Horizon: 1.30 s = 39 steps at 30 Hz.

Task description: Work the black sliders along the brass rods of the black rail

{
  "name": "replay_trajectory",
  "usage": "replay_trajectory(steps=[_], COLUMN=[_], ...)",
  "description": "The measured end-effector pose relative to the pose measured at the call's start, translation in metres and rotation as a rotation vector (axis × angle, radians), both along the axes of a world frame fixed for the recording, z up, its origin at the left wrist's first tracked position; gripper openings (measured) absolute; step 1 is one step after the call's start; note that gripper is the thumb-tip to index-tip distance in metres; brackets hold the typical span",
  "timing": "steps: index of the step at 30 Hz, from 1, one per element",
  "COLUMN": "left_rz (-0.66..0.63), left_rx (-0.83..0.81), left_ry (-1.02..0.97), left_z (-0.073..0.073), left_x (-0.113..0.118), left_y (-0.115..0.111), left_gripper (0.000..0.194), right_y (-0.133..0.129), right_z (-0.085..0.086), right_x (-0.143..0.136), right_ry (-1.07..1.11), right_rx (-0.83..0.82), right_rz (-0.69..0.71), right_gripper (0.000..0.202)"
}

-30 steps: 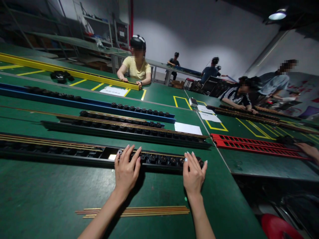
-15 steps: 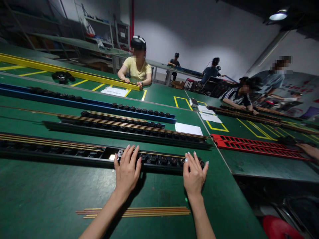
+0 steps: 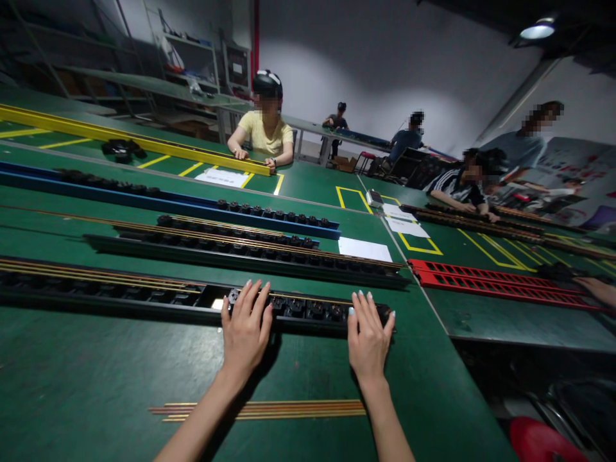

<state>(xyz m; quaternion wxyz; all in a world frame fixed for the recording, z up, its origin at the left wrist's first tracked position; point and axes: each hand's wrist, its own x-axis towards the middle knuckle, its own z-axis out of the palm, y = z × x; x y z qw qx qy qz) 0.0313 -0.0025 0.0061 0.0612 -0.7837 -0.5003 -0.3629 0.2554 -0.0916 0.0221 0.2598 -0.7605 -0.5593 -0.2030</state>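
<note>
A long black channel (image 3: 144, 309) lies across the table, with a row of black socket-like blocks (image 3: 315, 310) in it. Thin brass-coloured rods (image 3: 120, 277) run along its left part. My left hand (image 3: 245, 333) rests over the channel beside a gap in the row, fingers stretched across the blocks. Near the channel's right end, my right hand (image 3: 369, 337) lies with extended fingers on the last blocks. Neither hand wraps round anything. Closer to me, several loose brass and copper-coloured rods (image 3: 308, 409) lie on the green table, partly behind my left forearm.
Beyond stand another black channel with rods (image 3: 250, 259), a blue channel (image 3: 192, 206) and a yellow rail (image 3: 192, 149), where a co-worker (image 3: 267, 131) sits. Red slotted rails (image 3: 481, 285) lie right, near another person's hand (image 3: 597, 290). The table edge slants down at right.
My right hand has shifted slightly left along the channel, uncovering more of its right end. My left hand stays in nearly the same place.
</note>
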Motion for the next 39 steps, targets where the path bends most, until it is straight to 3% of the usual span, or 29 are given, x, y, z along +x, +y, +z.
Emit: replay_trajectory(steps=[6,10,21,33,39], left_rz=[-0.006,-0.003,-0.011,-0.014,-0.007], left_rx=[-0.003,-0.003,-0.006,-0.032,-0.018], left_ry=[0.002,-0.001,-0.017,-0.038,-0.021], left_z=[0.0,-0.002,-0.002,0.0,-0.001], left_x=[0.0,0.0,0.0,0.001,0.001], left_y=[0.001,0.001,0.001,0.0,0.0], left_gripper=[0.043,0.044,0.045,0.047,0.044], right_y=[0.001,0.001,0.0,0.0,0.001], right_z=[0.008,0.009,0.014,0.01,0.009], right_x=[-0.015,-0.018,-0.025,-0.031,-0.034], right_ry=[-0.04,-0.036,-0.042,-0.035,-0.041], right_rx=[-0.223,-0.28,-0.335,-0.254,-0.241], right_rz=[0.036,0.015,0.073,0.181,0.171], right_gripper=[0.048,0.05,0.053,0.061,0.062])
